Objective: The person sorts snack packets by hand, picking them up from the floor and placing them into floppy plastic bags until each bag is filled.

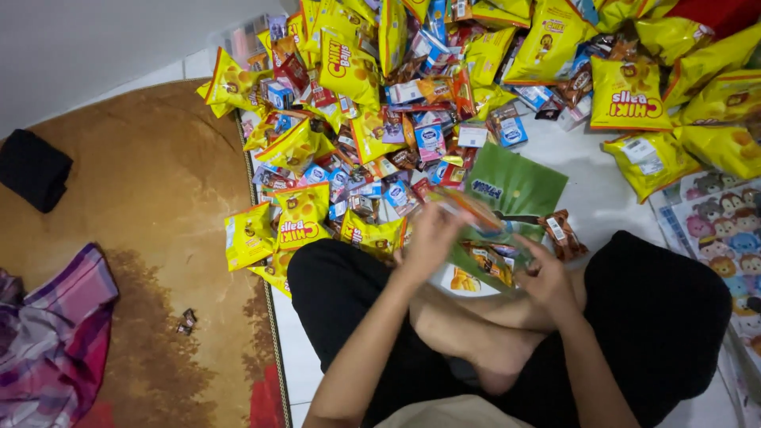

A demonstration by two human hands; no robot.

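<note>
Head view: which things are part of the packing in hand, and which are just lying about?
In hand:
left hand
right hand
clear plastic bag of snacks
pile of yellow snack bags and small packets

Lying about:
black folded cloth
purple plaid fabric
brown patterned rug

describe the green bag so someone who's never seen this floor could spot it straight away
Start at the big heap of yellow snack bags spread over the white floor. Just below the heap, in front of the seated person's crossed legs, the green bag is held open between the left hand and right hand. It is the only large, flat, leaf-green packet among yellow bags and small blue and brown packs.
</note>
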